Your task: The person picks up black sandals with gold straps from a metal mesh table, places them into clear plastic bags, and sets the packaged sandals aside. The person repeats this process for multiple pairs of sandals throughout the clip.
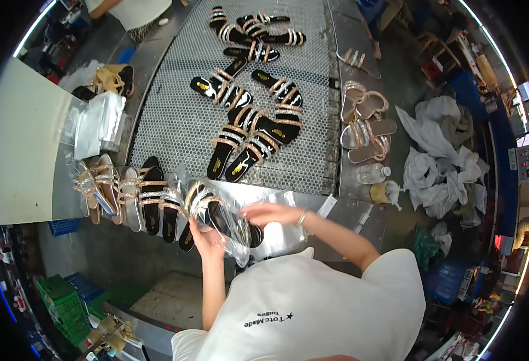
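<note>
Perforated grey conveyor belting (174, 114) fills the middle of the view, and loose black sandals with gold and silver straps (249, 135) lie scattered over it in no order. Along its near edge runs a metal worktop (312, 207), where the person stands in a white shirt.

Both hands meet over a clear plastic bag (231, 225) at the worktop's front edge. Inside the bag sits a black strappy sandal (207, 207), its gold straps showing through the film; whether a second one lies with it I cannot tell. The left hand (207, 237) is curled under the bag, fingers closed on the plastic and the sandal from below. The right hand (270, 212), a bracelet at its wrist, lies across the top of the bag with fingers mostly straight, pressing or pinching the film; its exact grip is hidden.

Just left of the bag a row of sandals (126, 195), silver ones and black ones, stands side by side on the worktop. Farther left a stack of empty clear bags (99, 123) rests beside the belt. To the right of the belt more rose-gold sandals (366, 123) are piled on the side ledge, with a plastic bottle (376, 173) near them and a heap of white cloth (445, 162) beyond. A green crate (66, 304) sits on the floor at lower left.
</note>
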The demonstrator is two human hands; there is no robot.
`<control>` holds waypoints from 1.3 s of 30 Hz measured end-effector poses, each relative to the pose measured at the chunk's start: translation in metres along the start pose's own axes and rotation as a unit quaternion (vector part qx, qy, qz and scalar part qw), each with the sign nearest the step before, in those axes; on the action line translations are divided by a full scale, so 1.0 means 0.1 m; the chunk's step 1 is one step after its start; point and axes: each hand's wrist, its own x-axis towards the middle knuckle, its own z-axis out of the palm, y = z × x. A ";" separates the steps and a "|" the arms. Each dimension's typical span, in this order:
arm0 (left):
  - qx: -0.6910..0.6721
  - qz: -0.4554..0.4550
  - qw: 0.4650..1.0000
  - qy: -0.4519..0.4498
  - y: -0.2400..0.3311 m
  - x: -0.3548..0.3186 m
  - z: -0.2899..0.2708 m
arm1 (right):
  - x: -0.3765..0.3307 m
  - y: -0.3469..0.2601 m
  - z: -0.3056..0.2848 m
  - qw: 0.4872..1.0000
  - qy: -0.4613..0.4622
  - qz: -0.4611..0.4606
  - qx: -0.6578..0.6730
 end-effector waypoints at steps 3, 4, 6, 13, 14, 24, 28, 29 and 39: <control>-0.044 -0.024 0.999 -0.020 0.02 -0.06 0.03 | 0.01 0.06 -0.75 0.976 0.193 -0.085 -0.054; -0.031 -0.017 0.999 -0.009 0.05 -0.03 0.00 | 0.06 0.02 -0.95 0.936 0.335 -0.079 -0.074; 0.036 0.027 0.998 0.036 0.12 0.05 -0.10 | 0.08 0.01 -1.45 0.849 0.518 -0.023 -0.106; 0.030 0.049 0.993 0.108 0.26 0.22 -0.16 | 0.56 0.40 -2.26 0.729 0.578 0.065 -0.361; 0.022 0.048 0.993 0.104 0.27 0.24 -0.15 | 0.67 0.45 -2.25 0.692 0.572 0.093 -0.429; 0.086 0.073 0.986 0.126 0.23 0.42 -0.17 | 0.97 0.19 -3.02 0.635 0.546 0.032 -0.545; 0.086 0.069 0.988 0.111 0.27 0.42 -0.15 | 1.05 -0.01 -3.04 0.570 0.489 0.107 -0.651; 0.089 0.074 0.987 0.114 0.27 0.43 -0.10 | 1.03 -0.12 -2.98 0.553 0.467 0.105 -0.682; 0.083 0.044 0.996 -0.010 0.37 0.19 0.01 | 0.58 -0.55 -1.95 0.776 0.536 -0.180 -0.279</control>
